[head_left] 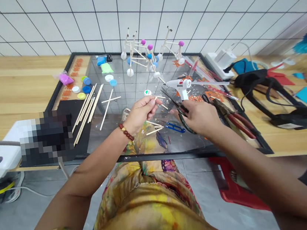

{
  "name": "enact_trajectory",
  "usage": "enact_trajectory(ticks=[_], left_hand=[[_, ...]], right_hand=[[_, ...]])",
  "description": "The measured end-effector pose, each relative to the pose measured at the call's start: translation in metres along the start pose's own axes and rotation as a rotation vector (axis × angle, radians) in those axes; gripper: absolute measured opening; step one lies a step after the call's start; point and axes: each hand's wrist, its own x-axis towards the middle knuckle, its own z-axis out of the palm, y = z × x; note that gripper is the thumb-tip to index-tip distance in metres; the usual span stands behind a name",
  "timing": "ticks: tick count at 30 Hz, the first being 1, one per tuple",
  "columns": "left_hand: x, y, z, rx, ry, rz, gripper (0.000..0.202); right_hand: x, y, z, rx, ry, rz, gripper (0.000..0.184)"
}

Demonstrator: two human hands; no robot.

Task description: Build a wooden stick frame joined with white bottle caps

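My left hand [141, 112] pinches a short wooden stick [162, 105] above the glass work mat [127, 84]. My right hand [198, 117] is closed round the handles of black scissors [175, 105], whose open blades point toward the stick's end. A few cut stick pieces [155, 129] lie on the mat under my hands. A white glue gun [181, 86] stands just beyond the scissors.
Long wooden sticks [86, 112] lie at the mat's left beside coloured bottle caps [83, 89]. Stick-and-cap models [146, 56] stand at the back. Red-handled pliers [235, 118], a small blue snipper [175, 127], a black strap [274, 96] and a white power bank [6, 148] lie around.
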Motion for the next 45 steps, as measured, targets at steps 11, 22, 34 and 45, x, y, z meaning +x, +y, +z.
enact_trajectory(ticks=[11,22,34,45], left_hand=[[0.003,-0.013,-0.006,0.373,-0.007,0.269,0.021],[0.005,-0.018,-0.008,0.239,-0.118,0.202,0.024],[0.005,-0.014,-0.010,0.228,-0.084,0.140,0.034],[0.003,-0.022,-0.007,0.321,-0.092,0.158,0.032]], right_hand=[[-0.010,-0.006,0.004,-0.053,0.158,-0.155,0.046],[-0.009,-0.009,0.004,-0.048,0.088,-0.185,0.052],[-0.004,-0.011,0.001,-0.162,-0.040,-0.179,0.043],[-0.006,-0.013,0.008,-0.165,0.012,-0.187,0.044]])
